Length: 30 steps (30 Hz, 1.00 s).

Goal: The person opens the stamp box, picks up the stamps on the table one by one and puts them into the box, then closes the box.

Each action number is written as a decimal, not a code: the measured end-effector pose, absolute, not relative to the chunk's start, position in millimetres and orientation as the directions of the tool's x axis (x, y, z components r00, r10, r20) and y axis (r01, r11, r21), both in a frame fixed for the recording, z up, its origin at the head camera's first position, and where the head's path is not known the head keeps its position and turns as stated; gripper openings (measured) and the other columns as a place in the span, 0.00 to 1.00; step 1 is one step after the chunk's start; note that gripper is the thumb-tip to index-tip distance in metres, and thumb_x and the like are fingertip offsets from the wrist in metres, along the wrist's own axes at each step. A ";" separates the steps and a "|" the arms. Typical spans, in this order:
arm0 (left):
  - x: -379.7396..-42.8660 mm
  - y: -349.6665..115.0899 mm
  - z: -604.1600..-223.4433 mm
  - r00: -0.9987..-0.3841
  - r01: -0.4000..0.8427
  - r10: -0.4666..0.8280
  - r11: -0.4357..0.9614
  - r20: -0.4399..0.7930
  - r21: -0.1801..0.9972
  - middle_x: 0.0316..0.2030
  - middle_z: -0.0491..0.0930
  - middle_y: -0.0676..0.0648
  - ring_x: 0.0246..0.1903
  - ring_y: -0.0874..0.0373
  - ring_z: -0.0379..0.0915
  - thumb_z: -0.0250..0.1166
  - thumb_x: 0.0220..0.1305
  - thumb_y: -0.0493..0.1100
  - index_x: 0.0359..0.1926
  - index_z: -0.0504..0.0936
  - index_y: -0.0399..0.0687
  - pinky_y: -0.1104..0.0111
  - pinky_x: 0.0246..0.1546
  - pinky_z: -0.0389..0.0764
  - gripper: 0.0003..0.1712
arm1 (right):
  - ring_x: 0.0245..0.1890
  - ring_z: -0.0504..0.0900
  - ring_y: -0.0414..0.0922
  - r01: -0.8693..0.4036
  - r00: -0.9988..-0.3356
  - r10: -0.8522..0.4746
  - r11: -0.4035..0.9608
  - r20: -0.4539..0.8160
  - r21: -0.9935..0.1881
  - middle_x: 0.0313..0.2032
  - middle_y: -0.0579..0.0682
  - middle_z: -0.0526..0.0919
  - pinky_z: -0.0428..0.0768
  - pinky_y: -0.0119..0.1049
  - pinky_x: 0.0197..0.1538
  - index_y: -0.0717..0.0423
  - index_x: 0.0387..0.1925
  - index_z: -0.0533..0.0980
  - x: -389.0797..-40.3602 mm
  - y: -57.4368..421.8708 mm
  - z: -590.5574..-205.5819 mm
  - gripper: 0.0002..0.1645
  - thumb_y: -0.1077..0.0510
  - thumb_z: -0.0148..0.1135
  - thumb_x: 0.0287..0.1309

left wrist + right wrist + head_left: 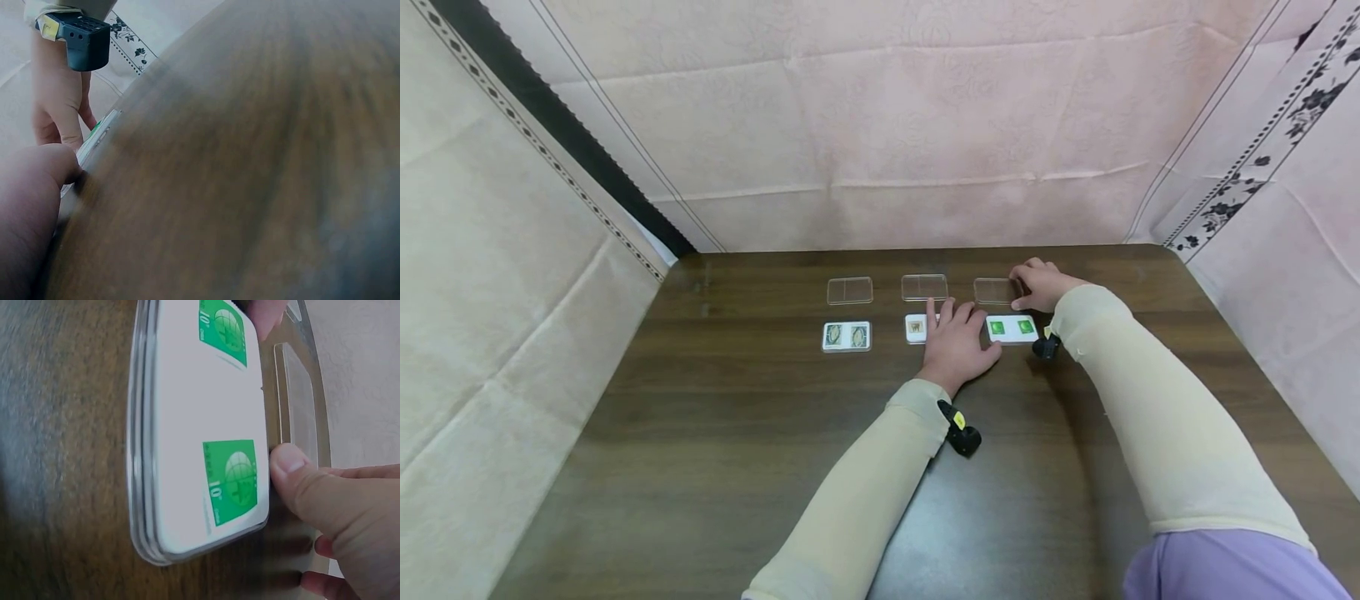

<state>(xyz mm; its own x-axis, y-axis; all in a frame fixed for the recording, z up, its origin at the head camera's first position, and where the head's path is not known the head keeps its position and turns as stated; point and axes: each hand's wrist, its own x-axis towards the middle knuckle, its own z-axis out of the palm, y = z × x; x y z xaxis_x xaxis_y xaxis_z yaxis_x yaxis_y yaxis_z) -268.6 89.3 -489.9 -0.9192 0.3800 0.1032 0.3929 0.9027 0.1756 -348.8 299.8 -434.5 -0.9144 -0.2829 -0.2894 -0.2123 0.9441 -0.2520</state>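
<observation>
In the head view my left hand (958,346) lies with fingers spread across the middle stamp case (914,329), covering much of it. Its thumb rests close to the near left corner of the right stamp case (206,412), a clear box with a white card and two green stamps. My right hand (1047,286) holds the right end of the right clear plastic lid (992,291) between thumb and fingers. The right wrist view shows the thumb (300,475) at the lid's edge, just beyond the case. The left wrist view catches that case only edge-on.
Two more clear lids, the left one (850,291) and the middle one (924,287), lie in the back row. A left stamp case (847,337) with two stamps sits in front. The brown wooden table (737,433) ends at a pale patterned cloth (880,125).
</observation>
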 end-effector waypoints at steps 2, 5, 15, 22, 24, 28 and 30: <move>-268.7 90.1 -490.2 -0.919 0.394 0.380 0.903 0.108 0.173 0.72 0.65 0.54 0.76 0.48 0.46 0.51 0.65 0.74 0.68 0.73 0.67 0.46 0.73 0.24 0.36 | 0.68 0.59 0.70 -0.233 -0.910 -0.302 0.940 -0.285 -0.251 0.67 0.71 0.59 0.62 0.66 0.67 0.67 0.68 0.64 -346.4 301.5 -432.7 0.37 0.51 0.64 0.68; -269.3 90.8 -491.6 -0.917 0.395 0.379 0.904 0.121 0.164 0.72 0.65 0.54 0.75 0.48 0.47 0.52 0.65 0.74 0.68 0.73 0.66 0.44 0.74 0.28 0.36 | 0.67 0.61 0.70 -0.264 -0.899 -0.333 0.930 -0.284 -0.255 0.66 0.73 0.60 0.63 0.65 0.66 0.70 0.68 0.64 -341.8 304.9 -428.7 0.36 0.52 0.63 0.69; -269.6 89.3 -492.4 -0.917 0.395 0.375 0.902 0.134 0.175 0.71 0.66 0.54 0.75 0.48 0.47 0.53 0.64 0.73 0.69 0.72 0.65 0.45 0.74 0.26 0.37 | 0.64 0.67 0.65 -0.281 -0.872 -0.372 0.913 -0.318 -0.296 0.61 0.71 0.67 0.67 0.63 0.64 0.71 0.66 0.64 -323.4 318.9 -418.0 0.37 0.50 0.63 0.69; -269.4 89.1 -490.0 -0.921 0.387 0.370 0.906 0.125 0.170 0.72 0.65 0.55 0.75 0.49 0.47 0.53 0.64 0.73 0.68 0.73 0.65 0.45 0.74 0.29 0.37 | 0.58 0.70 0.61 -0.274 -0.853 -0.407 0.882 -0.326 -0.384 0.59 0.68 0.69 0.69 0.62 0.62 0.70 0.64 0.64 -309.0 321.9 -412.8 0.34 0.52 0.64 0.68; -269.0 89.3 -489.7 -0.921 0.387 0.370 0.907 0.124 0.168 0.72 0.65 0.55 0.76 0.49 0.47 0.54 0.64 0.73 0.68 0.73 0.65 0.45 0.74 0.29 0.37 | 0.56 0.70 0.59 -0.286 -0.850 -0.420 0.875 -0.319 -0.390 0.57 0.67 0.70 0.70 0.60 0.60 0.69 0.63 0.65 -304.8 322.4 -413.2 0.33 0.53 0.65 0.68; -268.7 89.6 -489.8 -0.921 0.386 0.370 0.909 0.124 0.157 0.72 0.65 0.55 0.76 0.49 0.47 0.53 0.63 0.73 0.69 0.73 0.65 0.44 0.74 0.31 0.37 | 0.54 0.71 0.57 -0.316 -0.847 -0.444 0.863 -0.294 -0.394 0.56 0.64 0.71 0.71 0.58 0.59 0.67 0.62 0.66 -296.7 322.6 -415.7 0.31 0.54 0.66 0.67; -268.8 89.7 -489.7 -0.921 0.386 0.370 0.910 0.124 0.152 0.72 0.65 0.56 0.76 0.49 0.47 0.53 0.63 0.74 0.69 0.72 0.65 0.44 0.74 0.30 0.38 | 0.55 0.71 0.57 -0.327 -0.846 -0.453 0.858 -0.281 -0.397 0.57 0.65 0.71 0.70 0.59 0.60 0.67 0.62 0.67 -292.5 321.8 -416.0 0.31 0.54 0.67 0.66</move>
<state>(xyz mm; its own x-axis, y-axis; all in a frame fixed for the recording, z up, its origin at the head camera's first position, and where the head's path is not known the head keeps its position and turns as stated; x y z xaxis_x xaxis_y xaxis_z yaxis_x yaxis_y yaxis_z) -268.8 89.7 -489.7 -0.9209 0.3697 0.1237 0.3858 0.9099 0.1524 -292.5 321.8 -416.0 -0.8460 -0.4529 -0.2815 -0.3270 0.8576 -0.3970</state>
